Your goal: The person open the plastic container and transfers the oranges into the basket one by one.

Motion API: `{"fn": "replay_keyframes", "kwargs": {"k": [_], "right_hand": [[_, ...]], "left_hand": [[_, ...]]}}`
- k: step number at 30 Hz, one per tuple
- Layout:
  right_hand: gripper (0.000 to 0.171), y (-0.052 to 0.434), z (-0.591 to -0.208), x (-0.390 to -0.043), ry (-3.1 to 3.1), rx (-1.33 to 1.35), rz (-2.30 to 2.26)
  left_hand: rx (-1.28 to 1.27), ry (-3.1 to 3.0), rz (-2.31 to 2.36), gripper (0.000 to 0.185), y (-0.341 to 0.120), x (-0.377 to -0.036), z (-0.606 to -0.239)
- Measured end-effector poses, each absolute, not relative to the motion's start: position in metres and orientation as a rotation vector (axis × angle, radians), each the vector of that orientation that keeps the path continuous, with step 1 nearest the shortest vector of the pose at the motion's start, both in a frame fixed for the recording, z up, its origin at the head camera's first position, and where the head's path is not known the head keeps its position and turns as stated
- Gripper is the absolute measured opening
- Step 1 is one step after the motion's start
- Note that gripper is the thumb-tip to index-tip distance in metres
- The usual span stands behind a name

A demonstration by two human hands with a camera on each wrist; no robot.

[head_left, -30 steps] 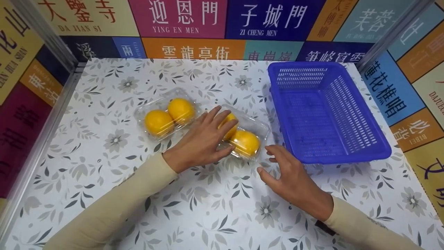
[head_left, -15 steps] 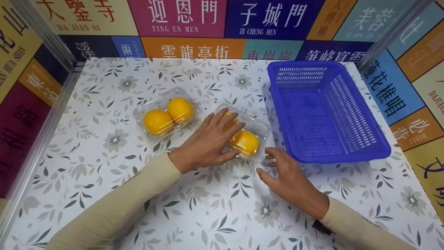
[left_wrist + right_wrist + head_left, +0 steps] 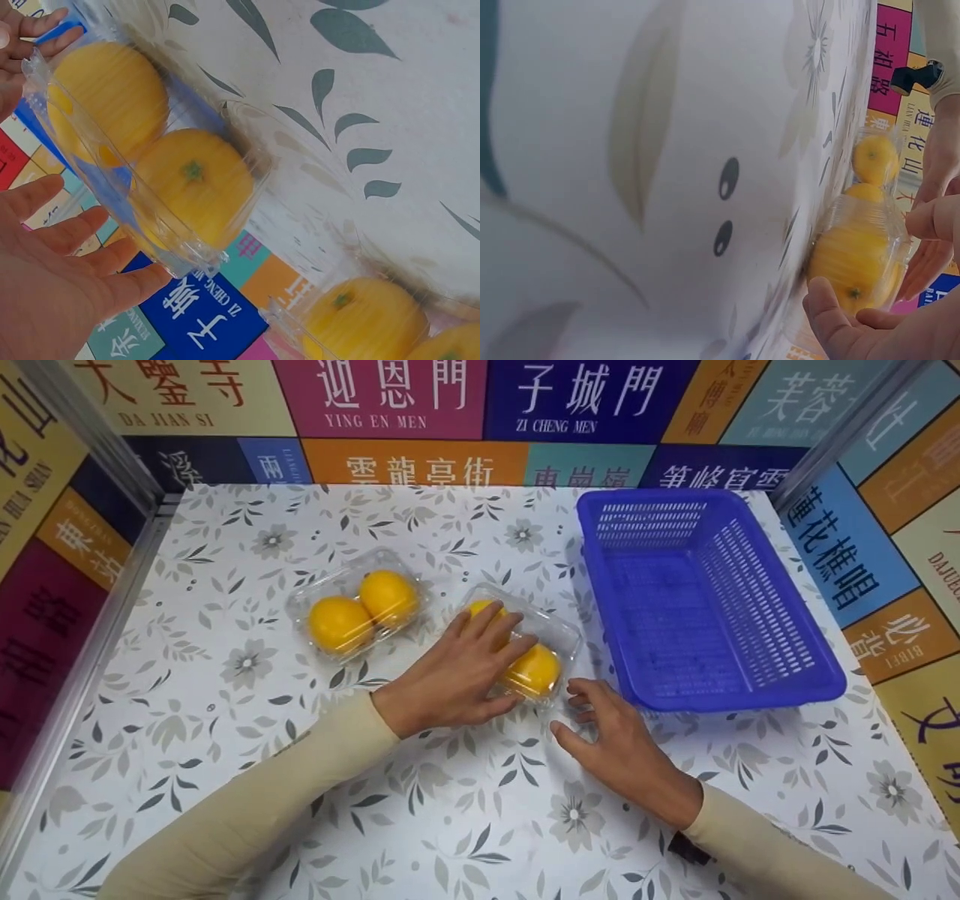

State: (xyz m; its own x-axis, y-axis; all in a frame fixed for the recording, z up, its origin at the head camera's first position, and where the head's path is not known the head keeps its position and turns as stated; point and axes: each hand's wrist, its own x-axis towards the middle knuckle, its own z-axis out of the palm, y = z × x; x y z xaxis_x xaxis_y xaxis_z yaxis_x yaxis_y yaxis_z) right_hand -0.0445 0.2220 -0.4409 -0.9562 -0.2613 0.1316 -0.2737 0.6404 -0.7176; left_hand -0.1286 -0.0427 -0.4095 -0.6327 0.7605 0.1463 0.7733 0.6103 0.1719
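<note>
Two clear plastic clamshell boxes, each with two oranges, sit on the table. My left hand (image 3: pixel 454 679) is spread over the right-hand box (image 3: pixel 559 626), fingers overlapping its lid. One orange (image 3: pixel 535 671) shows beside them, the other partly covered. In the left wrist view, the left hand's fingers (image 3: pixel 71 229) reach along the box's lid edge without curling round it. By the box's near right corner is my right hand (image 3: pixel 630 757), thumb and fingers apart around a gap with nothing in it. The second box (image 3: pixel 304 604) lies to the left, untouched.
A blue plastic basket (image 3: pixel 742 701) with slotted sides stands at the right, close beside the right-hand box. Panels with large lettering (image 3: pixel 420 401) wall the table at the back and both sides. The table (image 3: pixel 420 825) has a leaf-and-flower cover.
My left hand has slid slightly right and toward me across the right-hand box. The right hand has shifted a little left. Both boxes and the basket stay in place.
</note>
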Motion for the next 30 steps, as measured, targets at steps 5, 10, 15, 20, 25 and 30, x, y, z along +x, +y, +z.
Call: {"fn": "replay_keyframes", "kwargs": {"k": [5, 10, 15, 20, 25, 30], "right_hand": [[0.055, 0.22, -0.442, -0.045, -2.845, 0.417, 1.256], [0.055, 0.219, -0.444, -0.045, -2.845, 0.393, 1.281], [0.054, 0.218, -0.446, -0.046, -2.836, 0.384, 1.299], [0.055, 0.217, -0.448, -0.047, -2.836, 0.36, 1.31], [0.058, 0.216, -0.448, -0.047, -2.836, 0.309, 1.401], [0.053, 0.213, -0.448, -0.048, -2.816, 0.23, 1.565]], "left_hand": [[-1.352, -2.762, -0.342, 0.077, -0.039, -0.129, -0.411], [-1.376, -2.737, -0.336, 0.074, -0.035, -0.129, -0.413], [-1.391, -2.706, -0.252, 0.072, -0.033, -0.129, -0.415], [-1.391, -2.708, -0.184, 0.074, -0.032, -0.129, -0.416], [-1.394, -2.726, -0.201, 0.075, -0.031, -0.129, -0.415], [-1.395, -2.738, -0.213, 0.074, -0.031, -0.128, -0.416]]}}
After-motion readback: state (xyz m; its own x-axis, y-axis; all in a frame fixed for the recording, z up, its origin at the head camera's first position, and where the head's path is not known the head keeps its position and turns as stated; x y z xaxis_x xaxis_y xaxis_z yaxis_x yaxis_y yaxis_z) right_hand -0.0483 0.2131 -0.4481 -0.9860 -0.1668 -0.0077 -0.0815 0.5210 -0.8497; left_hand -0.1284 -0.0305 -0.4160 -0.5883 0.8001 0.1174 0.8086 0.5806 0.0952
